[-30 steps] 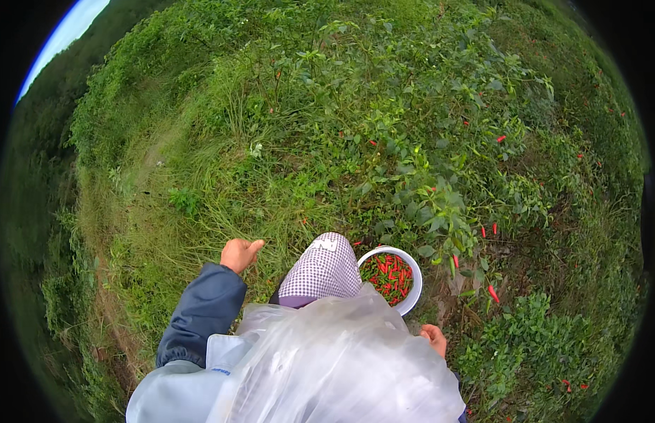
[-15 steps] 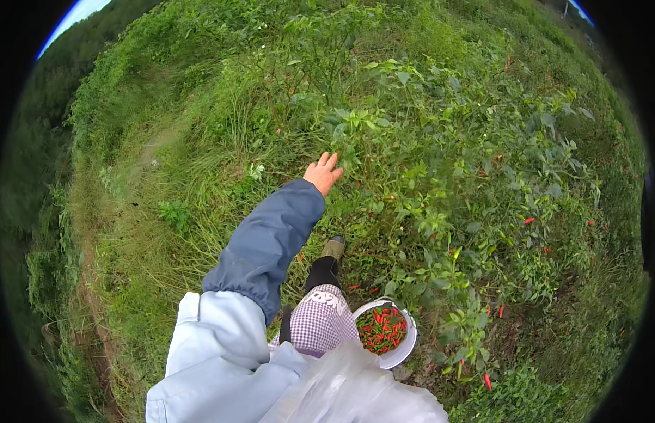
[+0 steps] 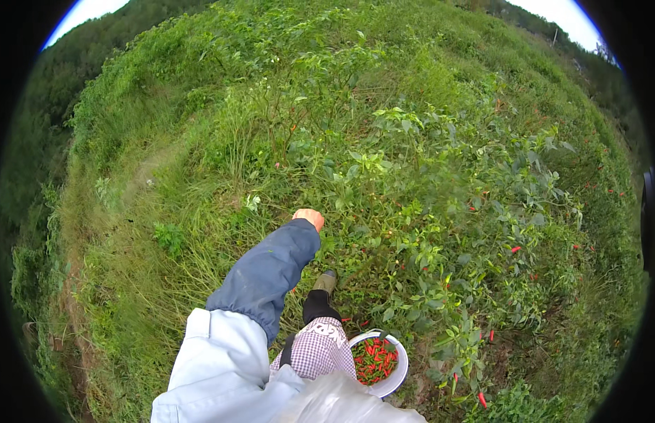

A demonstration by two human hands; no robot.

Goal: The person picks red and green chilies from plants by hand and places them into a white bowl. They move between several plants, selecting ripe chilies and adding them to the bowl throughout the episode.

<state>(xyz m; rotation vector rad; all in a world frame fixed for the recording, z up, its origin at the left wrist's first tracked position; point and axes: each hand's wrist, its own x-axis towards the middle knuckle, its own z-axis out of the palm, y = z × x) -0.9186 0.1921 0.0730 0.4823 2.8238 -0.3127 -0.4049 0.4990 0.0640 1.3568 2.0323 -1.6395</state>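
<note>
My left hand (image 3: 310,217) reaches out from a dark blue sleeve cover (image 3: 267,271) into the grass beside the chili pepper plants (image 3: 370,166). Only the rounded back of the hand shows; its fingers point down out of sight, so I cannot tell whether they hold anything. My right hand is not in view. At my lower right, by my leg, stands a white bucket (image 3: 403,374) partly filled with red and green chili peppers (image 3: 375,358).
Red chilies (image 3: 482,400) hang on leafy plants to the right. My boot (image 3: 326,281) stands among weeds below the hand. A translucent plastic sheet (image 3: 341,403) covers my lower front. Tall grass (image 3: 193,204) grows on the left, with dark trees (image 3: 31,134) beyond.
My left hand has gone from spread fingers to fingers turned down out of sight, and sits lower in the view. The view has tilted up, showing more sky.
</note>
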